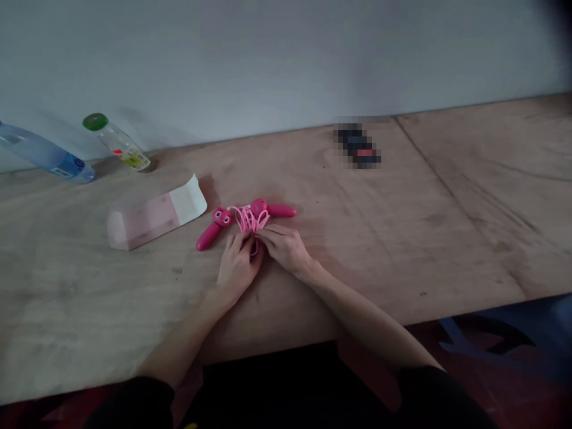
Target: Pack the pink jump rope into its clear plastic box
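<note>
A pink jump rope [245,218] lies on the wooden table [357,250], its cord gathered in several loops. One dark pink handle [210,233], with a cartoon face at its top, points down to the left. The other handle [281,211] points right. My left hand [238,262] is closed around the lower part of the bundled cord. From the right, my right hand [286,247] pinches the same bundle, fingertips meeting those of the left. Exactly what the fingertips grip is partly hidden.
A flat pink and white card package [156,217] lies left of the handles. Further back stand a clear bottle with a green cap [123,146] and a tilted blue-tinted plastic bottle [49,156]. A pixelated dark object [360,146] sits near the wall [250,71].
</note>
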